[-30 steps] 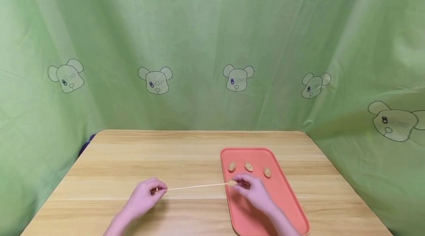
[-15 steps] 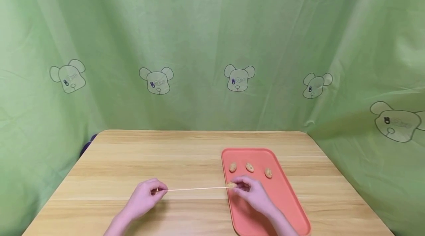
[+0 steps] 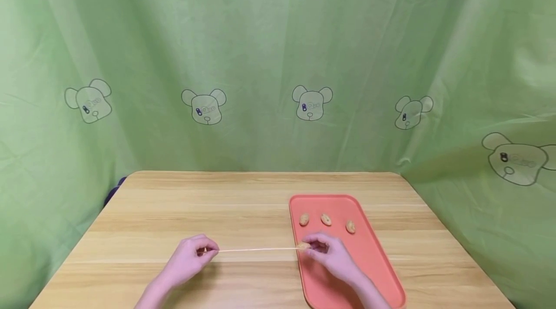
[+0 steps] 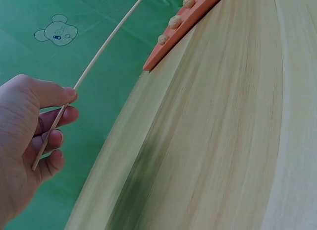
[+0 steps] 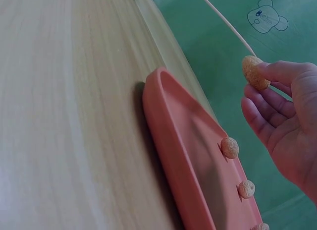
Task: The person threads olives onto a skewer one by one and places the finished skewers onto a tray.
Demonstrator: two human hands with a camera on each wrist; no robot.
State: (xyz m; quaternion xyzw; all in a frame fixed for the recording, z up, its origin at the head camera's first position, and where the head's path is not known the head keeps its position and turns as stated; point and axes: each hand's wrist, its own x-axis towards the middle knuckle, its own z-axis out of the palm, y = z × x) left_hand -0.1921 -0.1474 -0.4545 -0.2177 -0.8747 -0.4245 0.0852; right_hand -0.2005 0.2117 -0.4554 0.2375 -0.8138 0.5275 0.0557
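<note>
My left hand (image 3: 191, 257) pinches a thin wooden skewer (image 3: 256, 249) between thumb and index finger, its near end lying across the other curled fingers (image 4: 55, 136) in the left wrist view. The skewer runs level to the right. At its far end my right hand (image 3: 333, 257) pinches a tan, rough, oval food piece (image 5: 253, 74) with thumb and fingers, above the tray's left rim. The skewer meets the end of this piece; how deep it goes in cannot be seen. Three similar oval pieces, one of them the middle piece (image 3: 326, 219), lie on the tray behind the right hand.
A coral-red rectangular tray (image 3: 365, 270) with a raised rim lies on the right part of the wooden table (image 3: 208, 198). Green curtain (image 3: 256, 48) with bear-head prints hangs behind and at both sides.
My right hand has come slightly down and nearer with the oval piece, so the skewer now lies almost level. The left hand stays nearly in place. The pieces on the tray have not moved.
</note>
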